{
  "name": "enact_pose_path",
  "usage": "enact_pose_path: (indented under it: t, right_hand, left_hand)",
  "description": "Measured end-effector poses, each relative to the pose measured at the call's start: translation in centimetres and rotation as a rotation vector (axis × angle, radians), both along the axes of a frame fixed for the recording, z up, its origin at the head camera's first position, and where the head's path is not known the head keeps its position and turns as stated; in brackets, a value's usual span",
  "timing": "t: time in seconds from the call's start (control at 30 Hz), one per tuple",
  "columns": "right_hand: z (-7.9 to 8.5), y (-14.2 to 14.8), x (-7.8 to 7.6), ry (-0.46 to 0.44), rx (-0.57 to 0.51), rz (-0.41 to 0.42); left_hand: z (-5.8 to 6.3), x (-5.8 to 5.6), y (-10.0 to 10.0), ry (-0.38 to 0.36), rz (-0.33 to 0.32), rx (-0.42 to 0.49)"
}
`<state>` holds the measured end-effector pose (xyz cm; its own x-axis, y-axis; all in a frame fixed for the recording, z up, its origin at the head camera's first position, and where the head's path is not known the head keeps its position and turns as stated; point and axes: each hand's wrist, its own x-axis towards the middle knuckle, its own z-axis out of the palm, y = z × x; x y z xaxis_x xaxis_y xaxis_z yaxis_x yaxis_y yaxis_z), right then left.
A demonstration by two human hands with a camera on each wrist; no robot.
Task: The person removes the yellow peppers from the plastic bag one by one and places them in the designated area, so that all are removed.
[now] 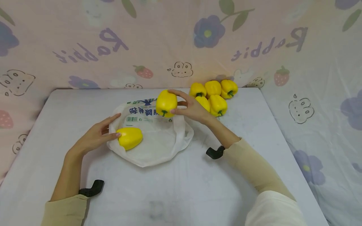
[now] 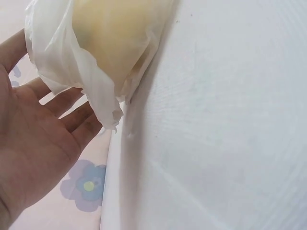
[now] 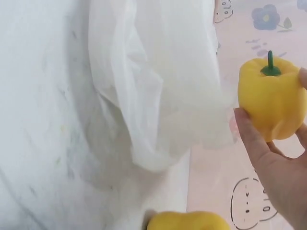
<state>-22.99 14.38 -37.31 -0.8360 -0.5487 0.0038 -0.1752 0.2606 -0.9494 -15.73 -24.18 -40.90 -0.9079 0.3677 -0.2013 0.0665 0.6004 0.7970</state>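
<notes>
A white plastic bag (image 1: 152,147) with printed lettering lies on the table, its mouth spread wide. Inside, at the left, rests a yellow bell pepper (image 1: 130,138); in the left wrist view it shows pale through the plastic (image 2: 112,38). My left hand (image 1: 94,135) is at the bag's left rim, fingers extended and spread, thumb tip by that pepper. Over the bag's far right side, my right hand (image 1: 193,108) holds another yellow bell pepper (image 1: 167,102) between thumb and fingers. Its green stem points up in the right wrist view (image 3: 272,96).
Several more yellow bell peppers (image 1: 217,105) stand grouped at the table's back edge, right of the bag. Black curved pieces (image 1: 94,188) sit at both wrists. A patterned cloth (image 1: 158,40) hangs behind the white table (image 1: 127,194).
</notes>
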Motion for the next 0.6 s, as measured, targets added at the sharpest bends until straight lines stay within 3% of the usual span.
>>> enact_pose_path:
  t: [0.27,0.6]
  right_hand:
    - [0.4,1.9,-0.2,0.032,-0.091,-0.059]
    - [1.5,5.1,-0.4,0.04,0.002,-0.102]
  left_hand:
    - [-0.6,-0.2,0.7,-0.003,0.028,0.011]
    - [-1.0,-0.8,1.6,0.024,0.05,0.031]
